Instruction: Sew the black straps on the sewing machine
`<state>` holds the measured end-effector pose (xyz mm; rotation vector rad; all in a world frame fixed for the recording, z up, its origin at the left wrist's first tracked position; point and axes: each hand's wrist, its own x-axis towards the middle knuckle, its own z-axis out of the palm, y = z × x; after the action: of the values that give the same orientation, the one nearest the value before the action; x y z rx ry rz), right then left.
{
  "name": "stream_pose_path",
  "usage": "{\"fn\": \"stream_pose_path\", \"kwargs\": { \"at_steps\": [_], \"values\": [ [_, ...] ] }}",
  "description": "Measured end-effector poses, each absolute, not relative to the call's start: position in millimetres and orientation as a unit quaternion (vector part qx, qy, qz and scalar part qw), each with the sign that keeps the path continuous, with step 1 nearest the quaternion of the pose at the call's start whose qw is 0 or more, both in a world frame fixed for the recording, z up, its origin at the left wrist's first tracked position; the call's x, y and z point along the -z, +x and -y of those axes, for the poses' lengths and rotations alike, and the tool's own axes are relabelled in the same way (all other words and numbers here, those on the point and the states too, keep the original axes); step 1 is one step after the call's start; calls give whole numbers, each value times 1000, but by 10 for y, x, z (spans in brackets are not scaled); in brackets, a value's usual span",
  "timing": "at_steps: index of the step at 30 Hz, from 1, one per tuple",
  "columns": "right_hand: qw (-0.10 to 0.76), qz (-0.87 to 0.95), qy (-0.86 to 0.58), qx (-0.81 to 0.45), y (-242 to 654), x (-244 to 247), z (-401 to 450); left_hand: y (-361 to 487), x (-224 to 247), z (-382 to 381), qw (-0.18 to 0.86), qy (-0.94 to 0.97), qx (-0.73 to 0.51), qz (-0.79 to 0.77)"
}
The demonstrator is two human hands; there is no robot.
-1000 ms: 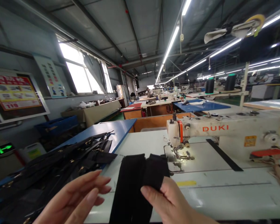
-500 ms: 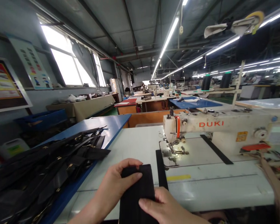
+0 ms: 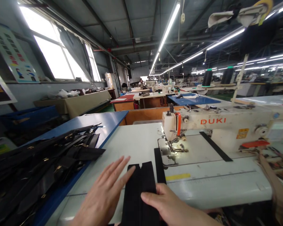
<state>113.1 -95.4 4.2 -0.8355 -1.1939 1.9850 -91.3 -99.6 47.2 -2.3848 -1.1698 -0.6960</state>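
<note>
White sewing table point(image 3: 129, 147) fills the foreground of a long factory hall under strip lights, with a blue table point(image 3: 108, 121) at left carrying a heap of black strips point(image 3: 44, 160). A black fabric strip point(image 3: 140, 191) lies on the white top, just before the sewing machine point(image 3: 202, 125). The left hand point(image 3: 102, 196) spreads wide, fingertips at the strip's edge; the right hand point(image 3: 165, 201) rests over it, grip unclear.

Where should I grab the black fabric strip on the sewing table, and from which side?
Probably the near end, from your side: the black fabric strip lies flat and runs toward you, and your right hand rests there.
</note>
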Motion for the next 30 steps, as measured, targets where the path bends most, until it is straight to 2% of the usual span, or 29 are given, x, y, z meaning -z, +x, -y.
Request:
{"fn": "stream_pose_path", "kwargs": {
  "at_steps": [2, 5, 9, 11, 13, 15, 17, 19, 26, 30],
  "values": [
    [346, 446, -333, -755, 1072, 9, 926, -894, -417, 1026, 221, -890, 178, 357],
    [342, 544, -371, -671, 1081, -38, 872, -824, -355, 985, 187, -913, 192, 307],
    [202, 642, -323, -665, 1339, -289, 665, -786, -270, 827, 143, -898, 262, 323],
    [221, 725, -329, -564, 1486, -356, 507, -786, -239, 745, 123, -889, 291, 332],
    [236, 818, -359, -383, 1597, -320, 370, -786, -228, 675, 107, -886, 300, 338],
    [188, 874, -372, -249, 1675, -205, 306, -781, -232, 619, 96, -887, 295, 342],
    [132, 893, -380, -202, 1744, -68, 333, -765, -236, 581, 86, -888, 290, 346],
    [110, 893, -399, -180, 1820, 51, 426, -730, -224, 554, 75, -891, 284, 347],
    [125, 908, -396, -55, 2019, 363, 623, -327, -99, 332, 34, -919, 246, 305],
    [178, 907, -379, 33, 2021, 619, 552, -106, -15, 93, 15, -946, 226, 231]
  ]
}}
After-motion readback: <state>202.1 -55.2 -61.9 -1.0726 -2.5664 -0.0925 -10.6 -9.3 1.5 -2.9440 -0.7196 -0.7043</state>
